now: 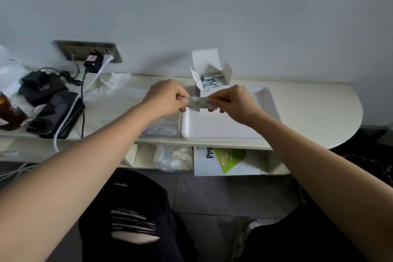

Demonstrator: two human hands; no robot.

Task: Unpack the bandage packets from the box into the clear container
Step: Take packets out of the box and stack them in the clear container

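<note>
The left hand (164, 98) and right hand (235, 100) pinch a blurred pale strip of bandage packets (197, 103), fingers curled over its ends, before the white cardboard box (209, 66); the clear plastic container (165, 130) lies half-hidden under the left wrist.
</note>
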